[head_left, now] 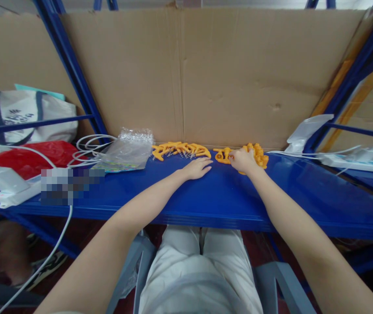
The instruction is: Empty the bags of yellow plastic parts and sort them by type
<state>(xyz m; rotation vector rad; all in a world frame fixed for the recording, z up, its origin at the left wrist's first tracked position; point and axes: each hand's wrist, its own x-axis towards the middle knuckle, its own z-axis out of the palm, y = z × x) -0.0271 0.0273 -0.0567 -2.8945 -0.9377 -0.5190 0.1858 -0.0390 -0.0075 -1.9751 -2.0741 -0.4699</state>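
My left hand [199, 168] rests flat on the blue shelf top [189, 198], its fingers stretched out and holding nothing. Just beyond it lies a row of curved orange plastic parts [181, 149], with small silvery bits, perhaps springs or screws, scattered among them. My right hand [242, 160] is closed, with its fingertips curled on an orange plastic part [222, 155] that has round ends. Part of that piece is hidden by the fingers. Against the right hand's far side stands a cluster of chunky orange plastic parts [261, 157].
On the left are a clear plastic bag [124, 150], coiled white cable [88, 146], a power strip [16, 192], a red bag [42, 157] and a canvas tote [29, 115]. A cardboard sheet [206, 78] backs the shelf. Blue posts [72, 69] and another power strip [356, 159] flank it.
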